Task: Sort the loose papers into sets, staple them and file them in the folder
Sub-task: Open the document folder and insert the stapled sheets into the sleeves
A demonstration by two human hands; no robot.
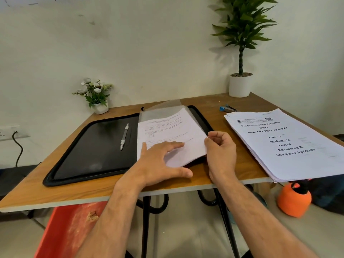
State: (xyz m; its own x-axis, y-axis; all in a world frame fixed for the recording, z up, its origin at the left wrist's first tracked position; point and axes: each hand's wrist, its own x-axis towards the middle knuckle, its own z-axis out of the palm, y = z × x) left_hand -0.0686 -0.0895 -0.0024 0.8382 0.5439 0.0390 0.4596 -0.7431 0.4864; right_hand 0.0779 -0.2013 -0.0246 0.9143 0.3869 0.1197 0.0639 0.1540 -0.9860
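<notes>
Pale wall behind, and a wooden table [104, 185] pushed up against it, carrying everything in play. Lying open across the middle is a black folder [93, 151], its metal fastener strip [124, 136] bare on the left half. On the right half sits a set of printed papers [167, 135], its far end tucked under a clear plastic sleeve [163, 108].

The left hand [160, 161] is spread flat, fingers splayed, pressing down on the near part of that set, thumb reaching out along the folder's front edge. The right hand [220, 151] is pinching the right edge of the set between thumb and fingertips, and the near right corner of the sheets is lifted clear of the folder.

Over to the right, well apart from the folder, lies a thick stack of loose papers [286, 144], the top page headed "Pre Examination Training", its near corner hanging past the table's edge. Just beyond that stack rests a blue stapler [228, 108], untouched.

At the back, a small white flower pot [96, 95] stands near the left corner and a tall green potted plant [241, 53] at the right. Below the table, an orange object [294, 202] sits on the floor.
</notes>
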